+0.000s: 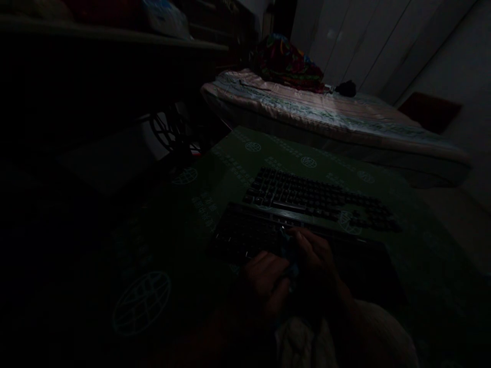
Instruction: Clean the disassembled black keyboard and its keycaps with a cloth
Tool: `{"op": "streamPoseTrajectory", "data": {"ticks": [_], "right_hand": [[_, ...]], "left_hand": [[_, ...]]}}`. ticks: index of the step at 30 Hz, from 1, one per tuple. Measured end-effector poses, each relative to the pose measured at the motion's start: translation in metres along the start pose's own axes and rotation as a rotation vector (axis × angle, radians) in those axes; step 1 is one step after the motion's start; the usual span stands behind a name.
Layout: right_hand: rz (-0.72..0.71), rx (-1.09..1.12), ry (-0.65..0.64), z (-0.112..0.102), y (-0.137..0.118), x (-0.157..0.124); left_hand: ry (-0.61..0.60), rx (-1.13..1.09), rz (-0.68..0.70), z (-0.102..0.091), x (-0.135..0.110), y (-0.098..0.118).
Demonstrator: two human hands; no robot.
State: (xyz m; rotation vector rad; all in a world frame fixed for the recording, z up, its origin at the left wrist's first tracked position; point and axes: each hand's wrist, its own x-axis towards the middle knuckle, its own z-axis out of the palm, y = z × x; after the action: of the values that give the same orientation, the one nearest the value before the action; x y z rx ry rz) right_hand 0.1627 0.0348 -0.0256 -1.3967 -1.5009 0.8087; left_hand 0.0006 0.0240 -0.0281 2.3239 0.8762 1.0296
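The keyboard (249, 230) rests on the green desk (226, 171), the loose keys (303, 193) set out in rows just beyond its far edge. A dark bluish cloth (288, 251) sits over the middle of the keyboard, between the two hands. The left hand (264, 275), at the near edge of the keyboard, has its grip curled and pinching the cloth at the lower end. The right hand (317, 258), over the middle of the keyboard, has its grip closed on the upper end, fingertips toward the far edge; its thumb is lost in shadow. Whether the cloth touches the keyboard cannot be told. The step in hand is judged to be working the cloth at the keyboard. Fold the cloth to a firm, narrow tip so that no slack corner can snag. Apply light, even pressure; heavy force could damage the fittings. Steady the keyboard with one hand whenever the cloth is pressed down, since it could slide on the desk. Limit strokes toward the far edge: an overrun could scatter the loose keys and lose their order. Increase the lighting first, as low light could hide missed areas.
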Motion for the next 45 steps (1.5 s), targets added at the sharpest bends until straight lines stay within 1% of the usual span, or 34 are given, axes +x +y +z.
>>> {"op": "streamPoseTrajectory", "data": {"ticks": [4,9,12,16,21,24,28,34,36,41,45], "right_hand": [[-0.005,-0.032,0.065,0.001,0.001,0.001],[-0.099,-0.059,0.046,0.005,0.009,0.003],[-0.127,-0.077,0.046,0.007,0.011,0.002],[-0.082,-0.022,0.033,0.006,0.010,0.001],[0.007,-0.001,0.000,0.003,0.006,0.000],[0.033,-0.015,0.015,0.002,0.004,-0.001],[-0.008,-0.008,0.022,0.004,0.004,-0.001],[-0.065,-0.039,0.036,0.006,0.005,-0.001],[-0.058,-0.040,0.034,0.005,0.005,-0.001],[0.014,-0.043,-0.005,0.000,0.005,-0.002],[-0.004,-0.069,-0.030,-0.005,0.003,-0.001]], "left_hand": [[0.013,-0.003,0.021,0.000,0.000,0.002],[0.020,-0.010,0.030,0.002,0.000,0.001],[0.025,-0.006,0.029,0.002,0.000,0.000],[-0.008,-0.003,-0.007,0.001,-0.001,0.002],[-0.037,-0.029,0.012,0.000,-0.002,0.004],[-0.068,-0.042,0.019,0.000,-0.003,0.004],[-0.082,-0.040,0.029,0.000,-0.004,0.003],[-0.071,-0.036,0.018,0.001,-0.004,0.002],[-0.070,-0.045,0.016,0.001,-0.004,0.002],[-0.091,-0.094,0.000,0.001,-0.004,0.003],[-0.102,-0.107,0.045,0.000,-0.004,0.003]]}}
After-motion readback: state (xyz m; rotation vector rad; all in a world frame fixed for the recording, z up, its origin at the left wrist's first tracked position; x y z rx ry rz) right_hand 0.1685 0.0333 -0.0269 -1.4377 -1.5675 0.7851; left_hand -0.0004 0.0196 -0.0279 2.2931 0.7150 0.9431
